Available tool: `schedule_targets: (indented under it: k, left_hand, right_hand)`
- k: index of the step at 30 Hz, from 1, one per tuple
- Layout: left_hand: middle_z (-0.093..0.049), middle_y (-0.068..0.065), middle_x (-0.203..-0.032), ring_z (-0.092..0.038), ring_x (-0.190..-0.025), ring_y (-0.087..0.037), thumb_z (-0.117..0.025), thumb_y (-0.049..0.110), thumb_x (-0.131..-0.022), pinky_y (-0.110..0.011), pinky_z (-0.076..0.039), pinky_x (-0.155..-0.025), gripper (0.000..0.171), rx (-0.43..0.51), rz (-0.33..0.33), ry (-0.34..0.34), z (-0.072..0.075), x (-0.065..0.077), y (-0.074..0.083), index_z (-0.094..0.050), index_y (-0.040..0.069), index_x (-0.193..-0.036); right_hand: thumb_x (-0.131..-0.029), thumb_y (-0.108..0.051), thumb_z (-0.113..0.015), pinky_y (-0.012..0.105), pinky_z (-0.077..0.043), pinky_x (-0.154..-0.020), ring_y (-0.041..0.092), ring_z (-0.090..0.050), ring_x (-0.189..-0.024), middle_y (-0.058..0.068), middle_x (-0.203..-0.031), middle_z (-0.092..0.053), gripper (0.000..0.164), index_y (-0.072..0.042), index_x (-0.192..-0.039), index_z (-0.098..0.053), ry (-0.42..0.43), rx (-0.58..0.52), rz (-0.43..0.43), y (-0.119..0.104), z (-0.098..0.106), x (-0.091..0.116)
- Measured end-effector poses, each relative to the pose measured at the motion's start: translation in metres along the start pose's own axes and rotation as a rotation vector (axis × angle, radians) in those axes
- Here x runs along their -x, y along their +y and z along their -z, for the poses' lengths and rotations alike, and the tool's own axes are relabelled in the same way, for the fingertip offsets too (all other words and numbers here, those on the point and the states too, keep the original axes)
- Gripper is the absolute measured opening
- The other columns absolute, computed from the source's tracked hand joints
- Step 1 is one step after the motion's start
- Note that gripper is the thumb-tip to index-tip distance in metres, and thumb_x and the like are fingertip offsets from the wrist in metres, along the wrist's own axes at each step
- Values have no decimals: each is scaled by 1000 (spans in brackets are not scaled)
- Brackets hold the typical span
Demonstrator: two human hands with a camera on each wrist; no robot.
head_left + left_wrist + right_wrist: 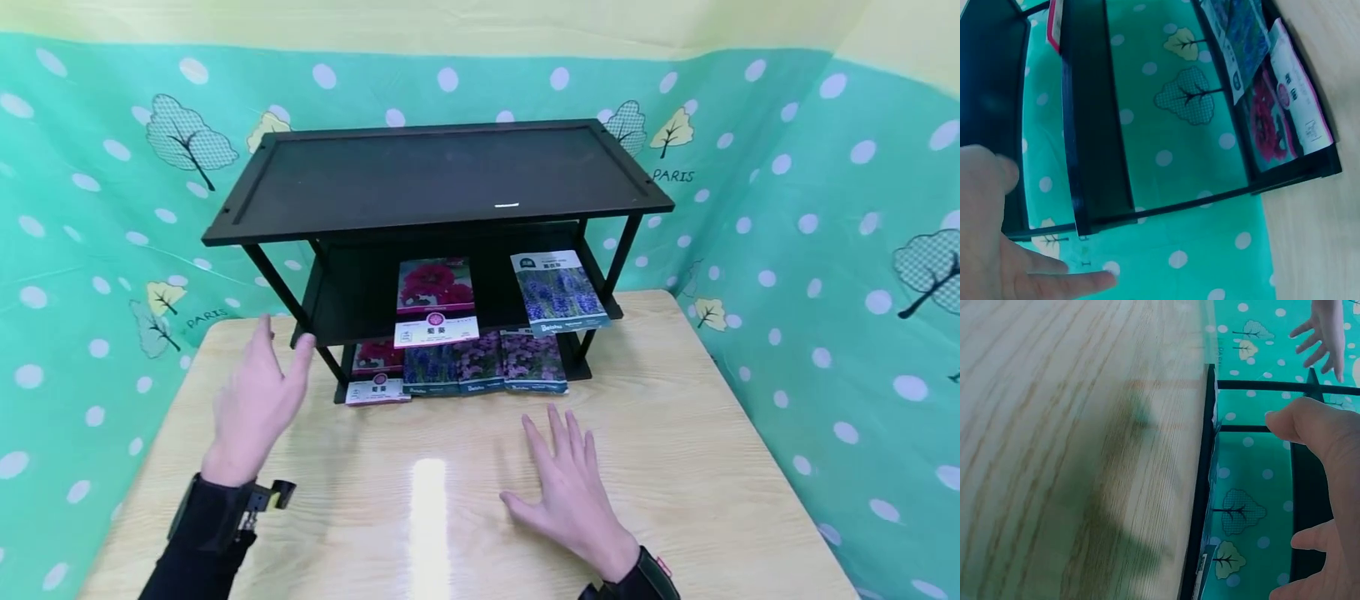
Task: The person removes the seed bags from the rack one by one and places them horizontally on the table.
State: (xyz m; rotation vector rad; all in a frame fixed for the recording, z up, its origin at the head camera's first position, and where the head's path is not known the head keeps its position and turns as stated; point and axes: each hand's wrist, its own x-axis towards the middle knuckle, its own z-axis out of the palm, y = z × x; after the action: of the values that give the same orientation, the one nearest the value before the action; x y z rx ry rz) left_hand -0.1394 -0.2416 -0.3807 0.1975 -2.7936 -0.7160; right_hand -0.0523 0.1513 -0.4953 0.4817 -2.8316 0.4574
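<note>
A black three-tier shelf rack stands on a wooden table. My left hand is raised beside its left front post, thumb and fingers spread, holding nothing. Over the table in front of the rack, my right hand has its fingers spread and nothing in them. On the middle tier lie a flower seed packet with a magenta bloom and, to its right, one with blue-violet spikes. Several more packets line the bottom tier: a red-flowered one at the left, then blue and purple ones.
A green polka-dot cloth with printed trees hangs behind and beside the table. The rack's top board overhangs the tiers below. A small white strip shows near its front edge.
</note>
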Motion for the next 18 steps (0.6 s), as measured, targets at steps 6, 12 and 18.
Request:
schedule_targets:
  k: [6,12,18]
  left_hand:
    - [-58,-33,-138,-62,-110,-55,-29,60,-108,-52,-50,-57,82,-4,-10,13,7,-16,1,-29,-5,-157]
    - [-65,-31,-127,-68,-88,-48,-27,63,-107,-39,-40,-43,83,7,18,20,6,-26,2,-40,-5,-152]
    - [-68,-29,-120,-69,-89,-44,-26,66,-105,-39,-43,-49,86,13,49,2,4,-32,1,-43,-4,-151]
  right_hand:
    - [-74,-67,-78,78,-22,-110,55,-25,-149,32,-161,-29,107,-12,-157,-40,4,-7,-8,-4,-3,0]
    - [-74,-67,-78,78,-23,-110,55,-24,-149,32,-161,-29,106,-12,-157,-41,7,4,7,-1,-2,-1]
    - [-74,-68,-78,77,-25,-109,54,-24,-149,32,-161,-29,107,-11,-157,-41,6,7,22,1,-2,-1]
